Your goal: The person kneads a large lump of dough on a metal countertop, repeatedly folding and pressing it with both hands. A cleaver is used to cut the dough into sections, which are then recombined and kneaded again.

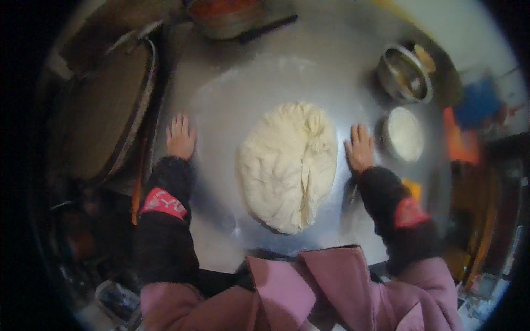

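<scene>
A large mound of pale dough [285,173] lies on the metal worktop [223,116] before me, with folds and a seam along its right side. My left hand [181,138] rests palm down on the worktop, left of the dough and apart from it, fingers spread. To the right of the dough, my right hand [360,147] is also flat on the metal, its fingers apart and holding nothing. Close beyond that hand stands a round container of white powder [405,134], perhaps flour.
A steel bowl [401,76] with unclear contents sits at the back right. Another bowl [225,20] holding something red stands at the far edge, beside a dark long object [269,29]. At left is a large round griddle or lid [107,111]. Something yellow [413,189] lies past my right sleeve.
</scene>
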Demonstrator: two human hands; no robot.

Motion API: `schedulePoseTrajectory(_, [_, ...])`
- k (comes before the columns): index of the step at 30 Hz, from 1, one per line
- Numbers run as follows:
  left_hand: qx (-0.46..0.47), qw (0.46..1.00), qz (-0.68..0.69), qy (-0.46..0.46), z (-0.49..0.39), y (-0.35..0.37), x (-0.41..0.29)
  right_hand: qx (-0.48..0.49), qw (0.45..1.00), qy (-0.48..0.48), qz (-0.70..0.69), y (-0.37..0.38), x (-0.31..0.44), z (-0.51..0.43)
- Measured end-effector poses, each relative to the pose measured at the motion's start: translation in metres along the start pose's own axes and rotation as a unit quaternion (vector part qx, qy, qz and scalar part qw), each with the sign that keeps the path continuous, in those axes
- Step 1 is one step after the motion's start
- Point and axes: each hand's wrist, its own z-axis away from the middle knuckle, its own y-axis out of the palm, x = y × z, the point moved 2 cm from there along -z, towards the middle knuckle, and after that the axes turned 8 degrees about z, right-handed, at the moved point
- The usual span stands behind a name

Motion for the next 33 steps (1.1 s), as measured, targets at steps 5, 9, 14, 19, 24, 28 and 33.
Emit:
schedulePoseTrajectory(5, [0.076, 0.963, -0.042, 0.255, -0.072, 0.013, -0.075, 0.007, 0.999, 0.020, -0.026, 0.023, 0.036, -0.095])
schedulePoseTrajectory(9, [0.038, 0.901, 0.075, 0.425, -0.084, 0.026, -0.164, 0.109, 0.991, 0.006, -0.075, 0.022, 0.066, -0.129])
schedulePoseTrajectory(14, [0.187, 0.916, 0.258, 0.246, -0.069, -0.009, -0.205, 0.325, 0.824, -0.100, -0.454, -0.035, 0.104, -0.108])
schedulePoseTrajectory(19, [0.310, 0.436, 0.844, -0.029, -0.017, -0.094, -0.204, 0.283, 0.701, -0.040, -0.653, -0.108, 0.134, -0.055])
schedulePoseTrajectory(24, [0.224, 0.711, 0.662, 0.074, 0.041, -0.122, -0.214, 0.199, 0.729, -0.120, -0.644, -0.139, 0.147, 0.004])
schedulePoseTrajectory(28, [0.219, 0.894, 0.276, 0.277, 0.121, -0.132, -0.202, 0.001, 0.874, -0.210, -0.439, -0.133, 0.168, 0.066])
schedulePoseTrajectory(33, [0.296, 0.856, 0.109, 0.409, 0.137, -0.115, -0.171, -0.078, 0.908, -0.374, -0.173, -0.094, 0.172, 0.091])
